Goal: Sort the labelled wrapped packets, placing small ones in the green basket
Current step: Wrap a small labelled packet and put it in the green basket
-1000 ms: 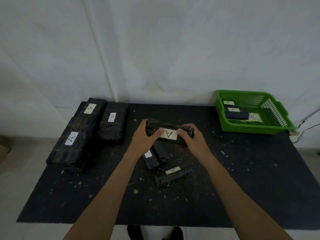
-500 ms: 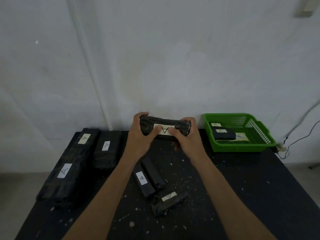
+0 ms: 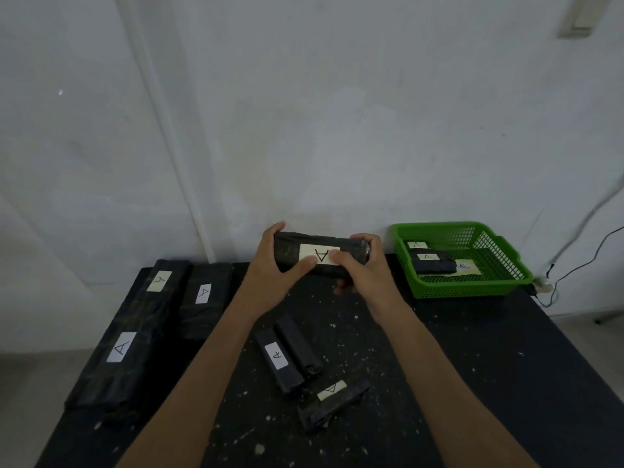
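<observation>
1. My left hand (image 3: pixel 270 265) and right hand (image 3: pixel 366 268) each grip an end of a wrapped packet (image 3: pixel 320 255), lifted above the counter (image 3: pixel 472 366), label facing me so I can judge its size.
2. It hangs left of the green basket (image 3: pixel 506 282), which already holds small packets.
3. The basket's floor label is partly covered; I read only "MAL".

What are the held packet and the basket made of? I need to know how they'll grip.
Held packet: likely thin black plastic film, slightly glossy and creased, with a matte paper label.
Basket: apparently rigid moulded green plastic, with perforated lattice walls and a smooth rim.
</observation>
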A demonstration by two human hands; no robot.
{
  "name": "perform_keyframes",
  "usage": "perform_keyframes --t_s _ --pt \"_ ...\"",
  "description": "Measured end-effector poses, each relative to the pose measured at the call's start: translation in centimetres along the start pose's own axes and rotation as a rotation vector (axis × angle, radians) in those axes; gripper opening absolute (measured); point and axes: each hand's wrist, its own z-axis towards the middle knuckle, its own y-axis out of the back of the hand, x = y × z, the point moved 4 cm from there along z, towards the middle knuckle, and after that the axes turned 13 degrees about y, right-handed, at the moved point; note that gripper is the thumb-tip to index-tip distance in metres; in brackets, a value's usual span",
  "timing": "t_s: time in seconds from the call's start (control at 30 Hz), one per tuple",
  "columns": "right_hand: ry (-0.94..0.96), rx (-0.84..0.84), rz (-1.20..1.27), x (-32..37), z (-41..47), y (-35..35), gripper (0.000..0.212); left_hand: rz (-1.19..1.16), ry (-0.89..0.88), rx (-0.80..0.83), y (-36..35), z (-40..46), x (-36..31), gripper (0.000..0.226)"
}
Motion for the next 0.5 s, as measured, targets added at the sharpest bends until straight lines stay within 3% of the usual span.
perform_keyframes --t_s 0.07,0.23,0.5 --pt "-0.008 0.004 0.026 0.3 0.1 0.1 0.05 0.043 -0.045 0.047 0.1 0.1 0.0 0.091" --pt "0.133 0.185 -0.159 1.1 0.2 0.0 0.069 0.059 -0.031 -0.067 1.1 0.6 -0.4 0.067" --pt "0.214 0.113 -0.217 1.6 0.6 0.1 0.057 0.049 -0.056 -0.079 1.6 0.8 -1.2 0.068"
